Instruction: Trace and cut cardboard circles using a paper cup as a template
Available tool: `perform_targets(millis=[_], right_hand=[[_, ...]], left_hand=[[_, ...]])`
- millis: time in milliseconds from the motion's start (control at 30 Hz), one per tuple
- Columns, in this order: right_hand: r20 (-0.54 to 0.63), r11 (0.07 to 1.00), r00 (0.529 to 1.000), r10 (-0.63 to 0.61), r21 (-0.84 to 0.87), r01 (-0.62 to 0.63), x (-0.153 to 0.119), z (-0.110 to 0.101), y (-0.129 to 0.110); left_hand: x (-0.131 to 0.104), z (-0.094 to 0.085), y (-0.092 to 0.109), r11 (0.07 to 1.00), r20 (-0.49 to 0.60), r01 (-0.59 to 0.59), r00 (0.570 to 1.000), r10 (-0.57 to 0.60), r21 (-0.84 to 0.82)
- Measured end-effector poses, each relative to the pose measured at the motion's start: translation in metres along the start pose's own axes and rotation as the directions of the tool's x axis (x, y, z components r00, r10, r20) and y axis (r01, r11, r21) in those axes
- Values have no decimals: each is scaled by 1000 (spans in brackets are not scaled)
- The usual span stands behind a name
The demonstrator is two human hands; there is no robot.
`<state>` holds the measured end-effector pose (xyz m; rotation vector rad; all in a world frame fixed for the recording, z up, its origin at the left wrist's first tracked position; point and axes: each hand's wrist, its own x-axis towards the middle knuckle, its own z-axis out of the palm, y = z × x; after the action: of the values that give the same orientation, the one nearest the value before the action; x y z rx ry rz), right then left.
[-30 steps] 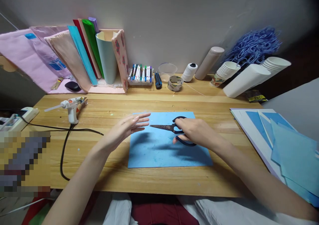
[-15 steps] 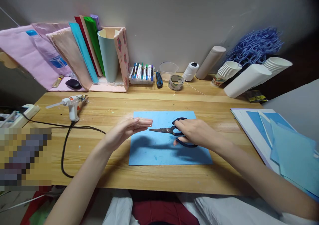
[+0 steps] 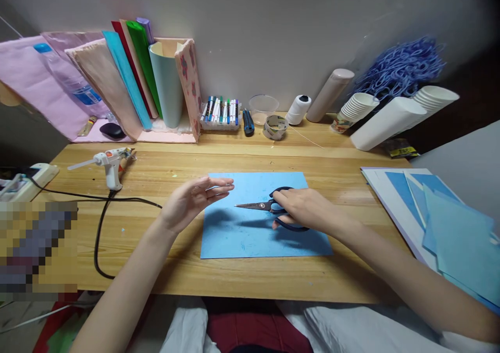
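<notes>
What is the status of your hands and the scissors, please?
Right hand gripping scissors by the handles, blades looking closed. Left hand open, apart from the blades. Blue sheet beneath; nothing visible between left hand and blades.

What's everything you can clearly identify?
desk: 1, tan, centre
sheet: 1, blue, centre
scissors: 1, black, over sheet
glue gun: 1, white, left
organiser: 1, pink, back left
bottle: 1, clear, back left
markers: several, mixed, back
cutter: 1, dark, back
tape roll: 1, clear, back
container: 1, clear, back
thread: 1 spool, white, back
yarn: 1 bundle, blue, back right
cups: several, white, back right
papers: several, blue, right
left hand: 1, bare, near scissors
right hand: 1, bare, holding scissors
</notes>
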<state>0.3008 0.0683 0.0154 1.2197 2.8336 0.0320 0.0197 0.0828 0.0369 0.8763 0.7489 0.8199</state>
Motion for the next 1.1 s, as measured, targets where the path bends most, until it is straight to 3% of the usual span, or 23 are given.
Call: perform_targets(millis=[267, 367, 433, 533, 600, 667, 733, 800, 867, 933, 967, 1033, 1100], right_hand=[[34, 997, 999, 19, 76, -22, -1, 1, -2], [79, 974, 976, 201, 89, -208, -6, 0, 9], [117, 916, 914, 389, 56, -397, -12, 4, 24], [159, 767, 757, 633, -4, -641, -26, 16, 56], [182, 655, 637, 749, -60, -753, -38, 27, 78], [192, 573, 552, 811, -74, -816, -51, 38, 96], [207, 521, 500, 841, -57, -852, -61, 46, 108], [198, 499, 481, 854, -54, -865, -66, 49, 111], [120, 497, 487, 865, -73, -865, -62, 44, 105], [10, 547, 547, 837, -15, -837, -48, 32, 90], [-36, 604, 603, 797, 85, -793, -38, 23, 79], [-54, 699, 766, 640, 454, -552, -12, 5, 55], [10, 543, 870, 493, 777, -317, 17, -10, 32]], left_hand=[[-1, 4, -2, 998, 78, -43, 996, 47, -50], [-2, 3, -4, 989, 65, -46, 996, 55, -138], [-2, 1, -5, 981, 61, -31, 997, 44, -190], [0, -1, -6, 973, 49, -6, 999, 17, -231], [2, 0, -8, 976, 41, -8, 999, 17, -217], [5, 2, -9, 985, 34, -38, 998, 44, -169], [7, 3, -11, 990, 26, -75, 997, 79, -115], [10, 4, -13, 992, 19, -98, 995, 100, -79], [13, 4, -14, 993, 24, -98, 995, 100, -71], [15, 4, -16, 993, 33, -89, 995, 92, -79], [17, 3, -17, 993, 40, -81, 996, 85, -87], [19, 2, -19, 993, 54, -58, 996, 64, -105], [20, 1, -21, 991, 68, -35, 997, 44, -125]])
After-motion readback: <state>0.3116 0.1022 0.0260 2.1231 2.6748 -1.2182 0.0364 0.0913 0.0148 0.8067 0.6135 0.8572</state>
